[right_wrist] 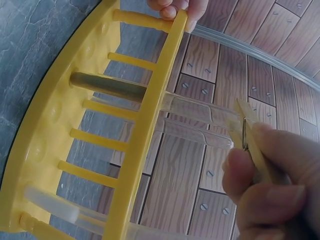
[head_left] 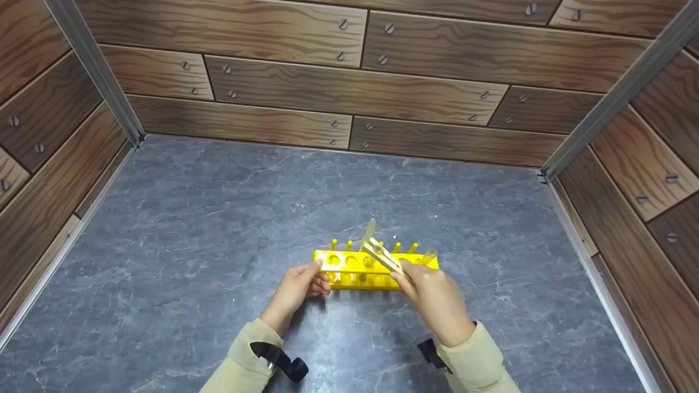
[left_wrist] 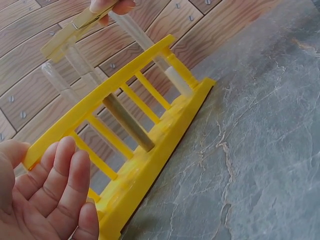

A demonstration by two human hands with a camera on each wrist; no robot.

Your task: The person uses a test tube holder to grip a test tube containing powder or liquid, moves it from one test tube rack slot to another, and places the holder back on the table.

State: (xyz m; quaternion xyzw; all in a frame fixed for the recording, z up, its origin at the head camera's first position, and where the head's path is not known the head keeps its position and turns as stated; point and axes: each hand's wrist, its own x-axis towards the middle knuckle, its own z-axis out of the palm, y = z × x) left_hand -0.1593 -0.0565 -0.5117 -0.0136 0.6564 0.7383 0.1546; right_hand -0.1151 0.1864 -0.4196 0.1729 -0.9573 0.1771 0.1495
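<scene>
A yellow test tube rack (head_left: 338,266) stands on the grey marbled surface. My left hand (head_left: 299,286) grips the left end of its top bar, thumb on the edge and the other fingers curled beneath. My right hand (head_left: 437,297) pinches a wooden clothespin-like clamp (right_wrist: 247,127) by its handle end. The clamp's tips are at the mouth of a test tube (left_wrist: 129,122) with dark olive-brown contents, which stands in the rack. Behind it rises a clear tube (right_wrist: 195,132). Near the rack's right end stands a tube with white contents (left_wrist: 177,82).
Wood-patterned panels (head_left: 349,87) with printed screw heads wall in the back and both sides. Metal strips (head_left: 104,76) run along the corners. Drying pegs (head_left: 334,244) stick up along the rack's far side. Grey floor surface (head_left: 218,218) spreads around the rack.
</scene>
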